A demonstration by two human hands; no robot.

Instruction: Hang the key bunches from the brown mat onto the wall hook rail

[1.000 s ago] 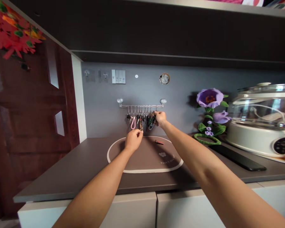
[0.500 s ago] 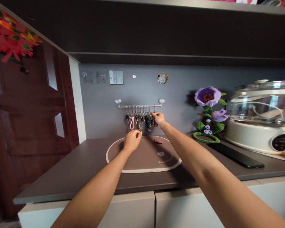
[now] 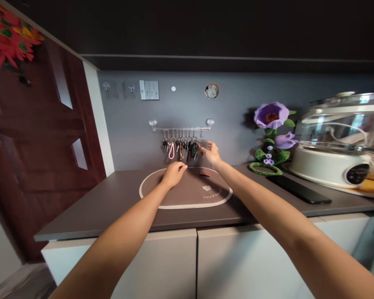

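1. Hook rail (image 3: 182, 129) – a slim, shiny bar running level, with a round, clear cup at each end and a row of small hooks along its lower edge.
2. Key bunches (image 3: 177, 144) – metal rings and dark keys, hanging close together from the rail's left end to near its right end.
3. Pink loop (image 3: 172, 151), hanging lengthwise left of the rail's middle.
4. Brown patterned tag (image 3: 181, 153), upright, below the rail's middle.
5. Black-and-green fob (image 3: 195, 149), hanging toward the rail's right end; its finer details are blurred.

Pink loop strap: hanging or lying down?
Hanging: the pink loop strap dangles vertically below the shiny hooked wall rail, above the brown rounded mat.
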